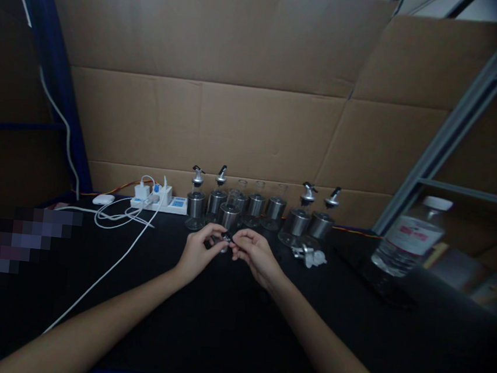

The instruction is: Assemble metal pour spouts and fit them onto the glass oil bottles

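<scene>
In front of the bottles, my left hand (200, 251) and my right hand (257, 254) meet with their fingers pinched on a small black-and-silver pour spout (226, 236). Fingertips cover much of the spout. Just behind them stands a glass bottle with a steel sleeve and an uncapped neck (229, 214). More such bottles line the back, some topped with pour spouts, such as the left-end bottle (196, 205) and the right-end bottle (320, 224). Right of my right hand, a small pile of silver and clear spout parts (309, 256) lies on the black tabletop (226, 331).
A white power strip (178, 205) with plugs and looping white cables (111, 270) occupies the left side. At right stands a large clear water bottle (410, 237) with a white cap. A cardboard wall (219, 125) closes off the back, between metal posts.
</scene>
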Demonstrator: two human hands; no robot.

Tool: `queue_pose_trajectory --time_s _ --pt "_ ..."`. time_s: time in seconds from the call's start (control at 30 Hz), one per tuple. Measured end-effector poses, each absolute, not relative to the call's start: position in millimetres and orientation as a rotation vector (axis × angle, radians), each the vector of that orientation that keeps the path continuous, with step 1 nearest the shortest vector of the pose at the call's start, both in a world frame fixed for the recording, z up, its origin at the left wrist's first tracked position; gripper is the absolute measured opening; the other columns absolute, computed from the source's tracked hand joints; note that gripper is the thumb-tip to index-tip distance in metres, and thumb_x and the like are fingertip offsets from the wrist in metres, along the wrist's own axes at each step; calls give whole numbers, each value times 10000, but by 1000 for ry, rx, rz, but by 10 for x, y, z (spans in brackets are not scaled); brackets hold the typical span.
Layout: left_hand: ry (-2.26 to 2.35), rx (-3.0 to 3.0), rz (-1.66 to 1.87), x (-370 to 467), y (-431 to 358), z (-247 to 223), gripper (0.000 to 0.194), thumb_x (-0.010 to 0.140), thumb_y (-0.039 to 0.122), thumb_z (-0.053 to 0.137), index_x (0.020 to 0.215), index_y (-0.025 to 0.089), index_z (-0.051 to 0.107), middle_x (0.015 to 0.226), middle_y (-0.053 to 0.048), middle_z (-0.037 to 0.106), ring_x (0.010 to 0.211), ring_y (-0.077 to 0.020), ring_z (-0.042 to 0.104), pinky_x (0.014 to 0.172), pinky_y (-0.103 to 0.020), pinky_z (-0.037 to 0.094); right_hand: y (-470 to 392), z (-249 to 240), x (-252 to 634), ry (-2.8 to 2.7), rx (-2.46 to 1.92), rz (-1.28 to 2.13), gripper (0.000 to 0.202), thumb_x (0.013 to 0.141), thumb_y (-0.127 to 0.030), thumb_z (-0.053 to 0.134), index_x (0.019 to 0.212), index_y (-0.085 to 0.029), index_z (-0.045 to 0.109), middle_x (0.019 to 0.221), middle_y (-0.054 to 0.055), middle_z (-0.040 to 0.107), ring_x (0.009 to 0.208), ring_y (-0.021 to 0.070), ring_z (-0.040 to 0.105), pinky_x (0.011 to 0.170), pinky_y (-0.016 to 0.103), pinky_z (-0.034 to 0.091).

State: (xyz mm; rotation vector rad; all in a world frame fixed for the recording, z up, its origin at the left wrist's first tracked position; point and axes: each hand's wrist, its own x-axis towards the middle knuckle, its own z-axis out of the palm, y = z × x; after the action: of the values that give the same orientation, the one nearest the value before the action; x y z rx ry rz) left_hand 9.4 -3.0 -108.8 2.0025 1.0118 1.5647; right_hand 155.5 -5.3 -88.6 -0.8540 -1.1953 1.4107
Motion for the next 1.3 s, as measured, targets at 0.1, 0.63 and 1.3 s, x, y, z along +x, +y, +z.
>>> queue_pose_trajectory --time_s 0.1,0.63,1.3 --pt "995 1972 1561 90 -26 -1088 229 685 222 565 908 171 556 751 -22 601 682 -126 554 651 -242 442 -59 -887 1557 -1185 -860 1422 160 603 -210 631 662 -136 501 561 -9 549 482 71 501 457 208 452" --pt "780 1629 1378 106 44 -1094 288 709 268 537 968 145 518 802 -31 568 734 -129 554 622 -238 477 -100 -815 1605 -1968 -885 605 249 720 -190 480 969 -192 474 745 9 532 619 90 515 530 212 430" --pt "711 1430 1256 100 43 -1128 390 647 290 605 984 101 550 832 -82 612 671 -137 558 524 -232 448 -66 -822 1672 -2143 -846 409 307 683 -181 565 987 -213 543 817 36 498 676 122 502 566 241 468"
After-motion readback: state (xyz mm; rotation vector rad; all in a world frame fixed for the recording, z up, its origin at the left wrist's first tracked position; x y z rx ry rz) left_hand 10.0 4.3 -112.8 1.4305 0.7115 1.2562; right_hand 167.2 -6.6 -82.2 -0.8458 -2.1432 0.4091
